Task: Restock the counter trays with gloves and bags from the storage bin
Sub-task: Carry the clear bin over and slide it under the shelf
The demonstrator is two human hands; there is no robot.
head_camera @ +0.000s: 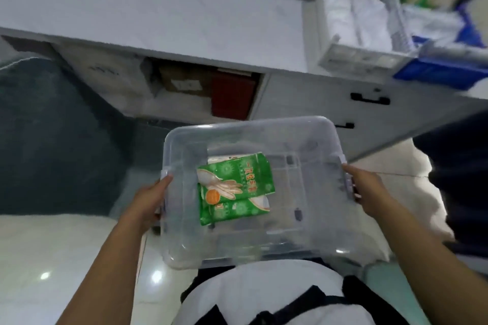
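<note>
I carry a clear plastic storage bin (pixel 303 137) in front of my body, below the counter edge. My left hand (pixel 148 200) grips its left rim and my right hand (pixel 365 187) grips its right handle. Inside the bin lie green glove packets (pixel 235 187), stacked near the left middle. On the counter at the upper right stands a white tray (pixel 353 57) with white plastic bags in it, and next to it a blue tray (pixel 443 71).
The white counter (pixel 158 13) runs across the top. Beneath it is an open shelf with a cardboard box (pixel 182 83) and a red box (pixel 232 97), and drawers with black handles (pixel 369 99). A dark mat (pixel 52 140) covers the floor on the left.
</note>
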